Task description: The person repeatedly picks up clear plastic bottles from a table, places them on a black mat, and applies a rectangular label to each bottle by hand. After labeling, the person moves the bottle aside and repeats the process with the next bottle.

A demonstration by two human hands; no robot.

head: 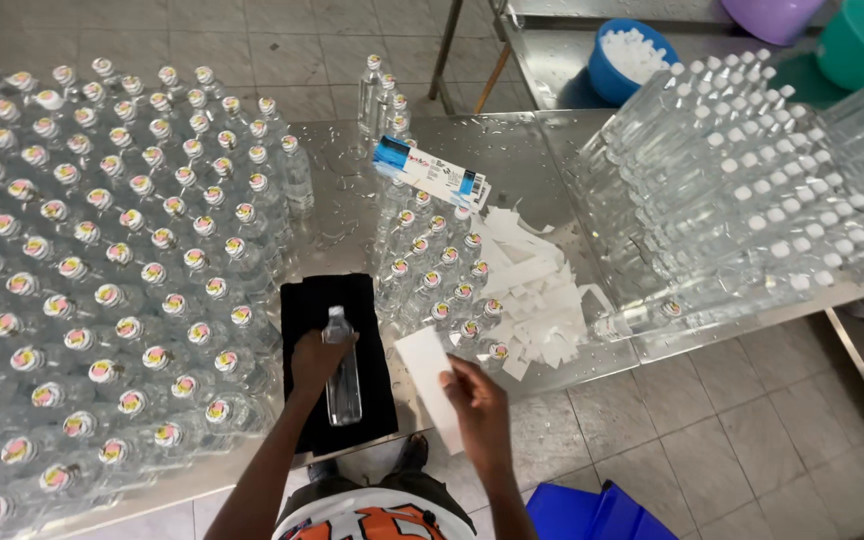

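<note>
Your left hand (317, 362) grips a clear plastic bottle (343, 375) near its neck, lying over a black cloth (307, 310) at the lower centre of the frame. Your right hand (479, 400) pinches a white label strip (430, 370) just right of the cloth. Sealed bottles with coloured caps (102, 290) crowd the whole left side of the steel table (347, 215). A smaller cluster of capped bottles (442, 275) stands right of centre, touching a heap of white paper scraps (542, 295). Bottles with plain white caps (742, 170) lie stacked at the upper right. A blue bowl (607, 75) sits at the top.
</note>
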